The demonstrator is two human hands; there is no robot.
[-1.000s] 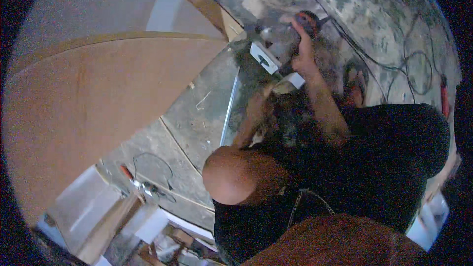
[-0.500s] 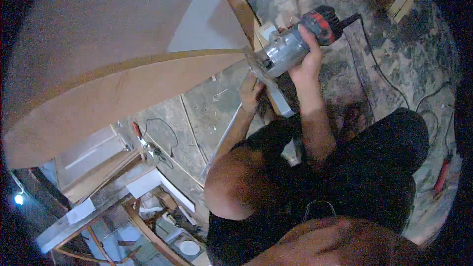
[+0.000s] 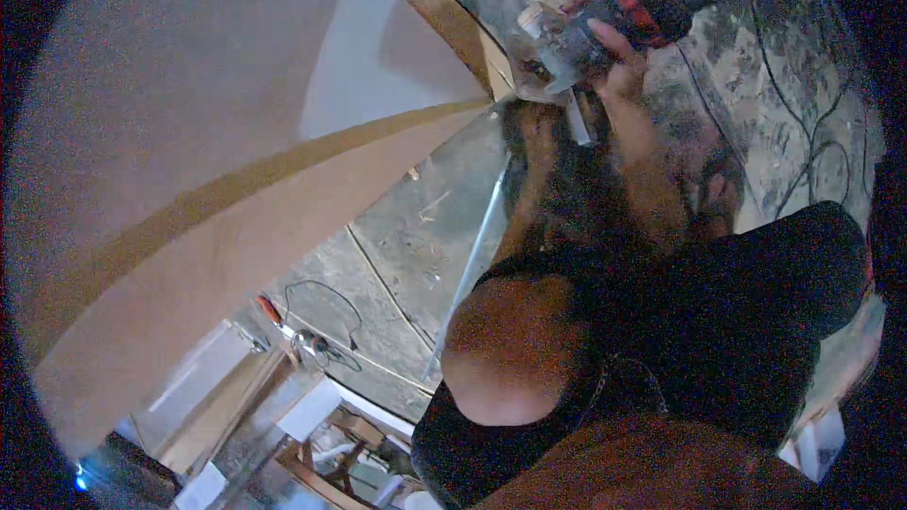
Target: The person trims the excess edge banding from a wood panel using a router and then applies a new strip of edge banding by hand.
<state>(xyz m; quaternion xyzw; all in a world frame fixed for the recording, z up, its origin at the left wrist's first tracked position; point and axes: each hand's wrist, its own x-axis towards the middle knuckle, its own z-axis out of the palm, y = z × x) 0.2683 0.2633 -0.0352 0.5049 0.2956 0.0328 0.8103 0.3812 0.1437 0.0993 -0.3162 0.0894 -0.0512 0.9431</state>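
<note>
My right hand (image 3: 619, 55) is wrapped round the body of a handheld trim router (image 3: 647, 9) with a black and red motor cap and a cord. The router is tilted, its base facing the corner of a large curved wooden panel (image 3: 283, 175). A pale flat bar (image 3: 579, 119) juts down below the base. Under the base, close to the panel's corner, is my left hand (image 3: 535, 118). Shadow and blur hide its fingers. The router appears apart from the panel's edge, though blur makes the gap hard to judge.
A thin pale rod (image 3: 470, 264) slants across the stained floor left of my bent knee (image 3: 510, 349). A red-handled corded tool (image 3: 302, 342) lies on the floor at lower left, by wooden boards (image 3: 227, 406). Black cords (image 3: 803, 123) trail at right.
The router and my right hand have moved up and to the right, away from the panel's corner. My left hand has also shifted up and right. The whole view has turned somewhat.
</note>
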